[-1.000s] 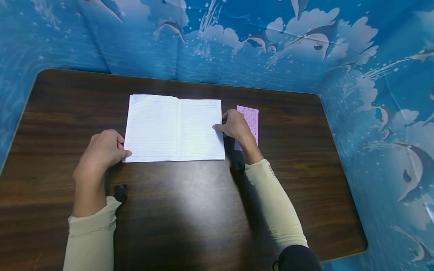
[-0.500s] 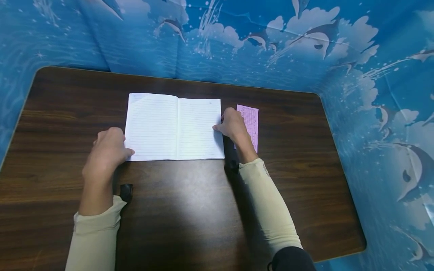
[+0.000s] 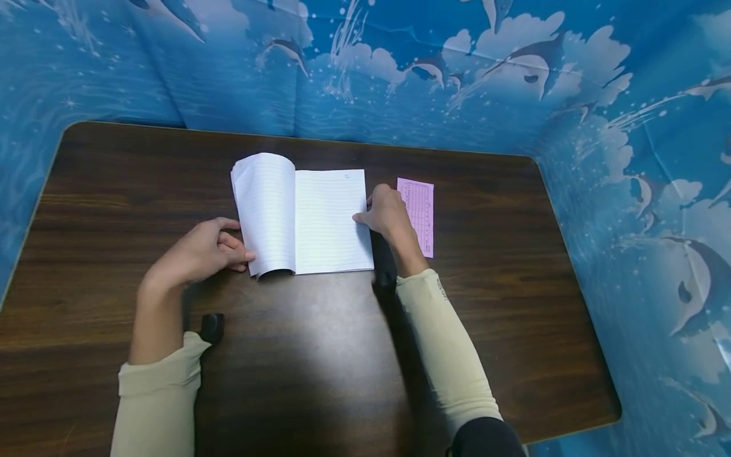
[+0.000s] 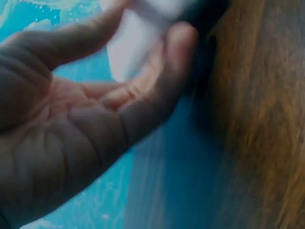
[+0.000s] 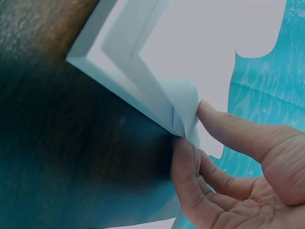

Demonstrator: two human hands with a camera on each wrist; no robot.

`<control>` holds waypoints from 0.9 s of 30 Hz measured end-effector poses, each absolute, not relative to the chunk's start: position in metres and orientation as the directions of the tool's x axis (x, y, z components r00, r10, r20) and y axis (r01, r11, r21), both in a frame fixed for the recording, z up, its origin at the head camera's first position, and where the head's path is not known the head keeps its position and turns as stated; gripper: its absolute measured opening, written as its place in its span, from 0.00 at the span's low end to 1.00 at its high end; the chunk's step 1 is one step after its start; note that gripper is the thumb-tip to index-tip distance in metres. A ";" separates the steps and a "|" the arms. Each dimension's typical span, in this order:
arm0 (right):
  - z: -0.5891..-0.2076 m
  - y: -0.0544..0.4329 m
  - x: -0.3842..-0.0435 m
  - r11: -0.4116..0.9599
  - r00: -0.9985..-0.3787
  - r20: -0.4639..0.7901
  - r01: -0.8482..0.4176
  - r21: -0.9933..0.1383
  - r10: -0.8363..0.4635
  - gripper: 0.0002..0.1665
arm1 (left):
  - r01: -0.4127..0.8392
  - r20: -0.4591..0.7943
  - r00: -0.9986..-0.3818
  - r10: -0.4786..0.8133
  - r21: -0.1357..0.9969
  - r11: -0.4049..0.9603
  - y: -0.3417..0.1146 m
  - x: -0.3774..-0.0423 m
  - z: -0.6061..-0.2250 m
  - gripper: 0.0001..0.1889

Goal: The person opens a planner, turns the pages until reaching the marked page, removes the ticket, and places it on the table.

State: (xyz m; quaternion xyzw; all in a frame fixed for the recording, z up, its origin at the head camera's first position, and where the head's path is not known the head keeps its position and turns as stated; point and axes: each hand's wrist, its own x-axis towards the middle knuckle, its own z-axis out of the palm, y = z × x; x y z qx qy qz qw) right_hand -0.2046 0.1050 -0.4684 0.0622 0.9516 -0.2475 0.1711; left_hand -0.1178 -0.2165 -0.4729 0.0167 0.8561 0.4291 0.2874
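Observation:
An open lined notebook [image 3: 331,222] lies on the dark wooden table, blank on both sides. Its left-hand pages [image 3: 268,216] bow upward in a curve from the spine. At their lower left edge, my left hand [image 3: 208,251] holds the pages, thumb at the corner and bent fingers along the side. The left wrist view is blurred, with white paper between thumb and fingers of that hand. On the opposite side, my right hand [image 3: 388,212] pinches the right edge, thumb on top. Seen from the right wrist, page corners [image 5: 183,112] bend up between its thumb and fingers.
A pink printed slip [image 3: 419,219] lies just right of the right hand. Blue cloth with dolphins [image 3: 365,76] hangs behind the table [image 3: 514,304] and along its right side. Pale sleeves cover both forearms.
My left hand has moved right with the notebook's left edge, and the left pages, flat before, now arch up. The right hand keeps its hold on the right edge, shifting slightly left.

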 end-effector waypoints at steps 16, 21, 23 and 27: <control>-0.475 0.085 -0.199 0.844 -0.937 -0.350 0.183 -0.505 -0.007 0.22 | -0.155 -0.119 -0.988 -0.099 0.709 0.688 -0.194 -0.090 -0.412 0.24; -0.474 0.076 -0.199 0.845 -0.935 -0.355 0.189 -0.500 -0.001 0.20 | -0.007 0.024 -0.999 -0.032 0.689 0.724 -0.163 -0.094 -0.397 0.20; -0.473 0.075 -0.199 0.844 -0.934 -0.357 0.186 -0.502 -0.007 0.20 | 0.045 0.043 -0.999 0.022 0.670 0.741 -0.149 -0.096 -0.393 0.19; -0.472 0.080 -0.202 0.842 -0.933 -0.358 0.161 -0.514 -0.041 0.19 | 0.105 0.016 -0.992 0.122 0.628 0.771 -0.120 -0.101 -0.392 0.19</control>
